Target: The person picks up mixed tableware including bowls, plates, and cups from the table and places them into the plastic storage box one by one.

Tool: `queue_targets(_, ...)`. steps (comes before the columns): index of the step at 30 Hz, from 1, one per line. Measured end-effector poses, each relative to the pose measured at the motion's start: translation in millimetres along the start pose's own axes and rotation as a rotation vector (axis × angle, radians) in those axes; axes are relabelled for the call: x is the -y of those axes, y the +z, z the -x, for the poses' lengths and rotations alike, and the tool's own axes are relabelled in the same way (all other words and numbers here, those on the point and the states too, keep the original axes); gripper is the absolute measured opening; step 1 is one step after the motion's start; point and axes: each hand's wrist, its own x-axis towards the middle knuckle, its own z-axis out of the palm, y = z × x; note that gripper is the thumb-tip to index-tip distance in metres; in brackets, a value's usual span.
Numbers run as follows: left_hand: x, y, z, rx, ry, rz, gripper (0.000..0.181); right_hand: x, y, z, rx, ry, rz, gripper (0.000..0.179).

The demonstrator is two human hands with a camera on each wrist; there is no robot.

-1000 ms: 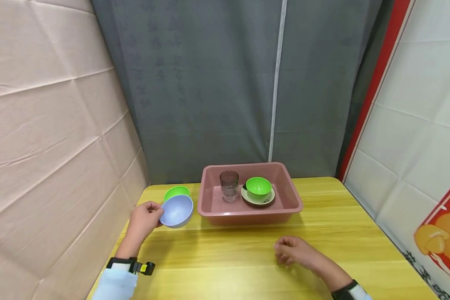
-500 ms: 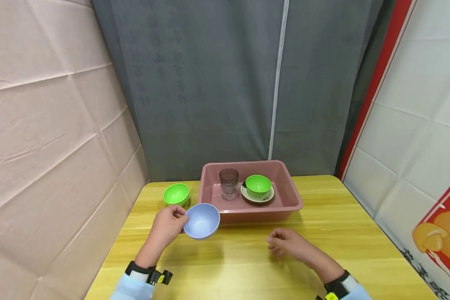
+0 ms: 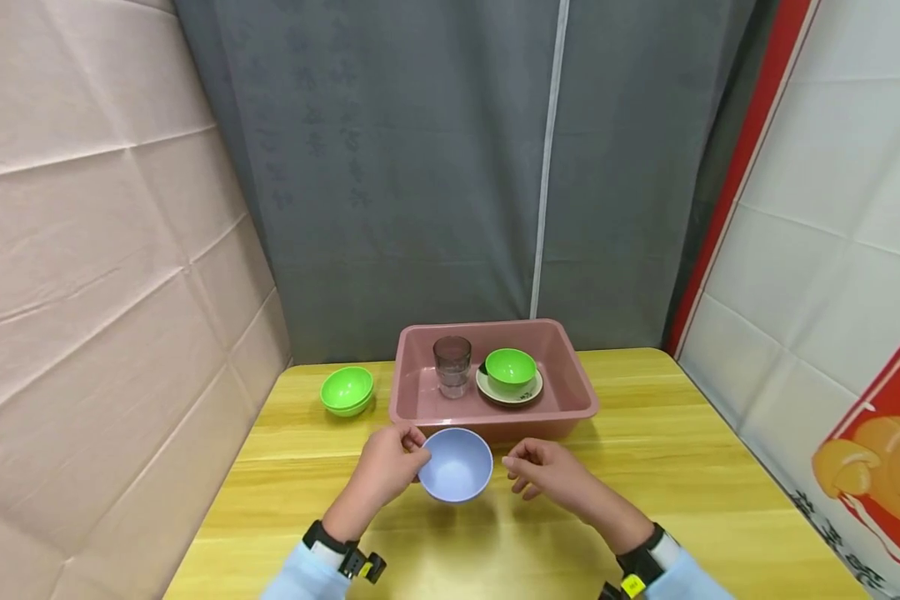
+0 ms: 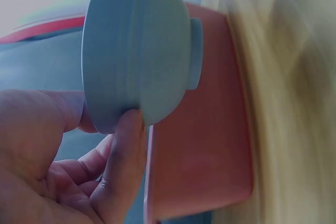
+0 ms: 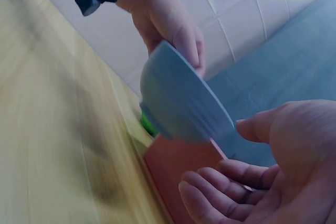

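Observation:
My left hand [image 3: 392,462] pinches the left rim of a light blue bowl [image 3: 456,465], thumb at the rim and fingers on its outer wall. The bowl is held upright above the table, just in front of the pink basin [image 3: 495,427]. In the left wrist view the bowl's foot ring [image 4: 195,53] shows clear of the table. My right hand [image 3: 551,477] hovers right of the bowl, fingers loosely bent and holding nothing. In the right wrist view its thumb tip lies right at the bowl's rim, with the other fingers spread below.
Inside the basin stand a dark-tinted glass [image 3: 452,367] and a green bowl [image 3: 511,368] on a white patterned plate [image 3: 531,392]. Stacked green bowls [image 3: 347,390] sit on the wooden table [image 3: 270,500] left of the basin. A grey curtain [image 3: 405,167] hangs behind the table.
My left hand has carried the blue bowl rightward from near the stacked green bowls to the basin's front. My right hand has moved left and slightly up toward the bowl.

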Motion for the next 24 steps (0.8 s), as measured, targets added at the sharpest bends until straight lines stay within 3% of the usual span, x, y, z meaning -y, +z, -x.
queue_targets(5,2.2,18.1,1.2,0.034,0.01,-0.016,0.008,4.7,9.2,-2.1,-0.035,0.013,0.003,0.028)
queue_targets(13,4.9,39.3,4.2,0.001,0.052,-0.051,0.012,2.5,14.4,-5.5,-0.073,0.022,0.072,0.025)
queue_targets(24,6.9,52.8,6.4,-0.023,0.08,-0.089,0.016,-7.1,14.1,-11.5,-0.137,0.011,0.061,0.013)
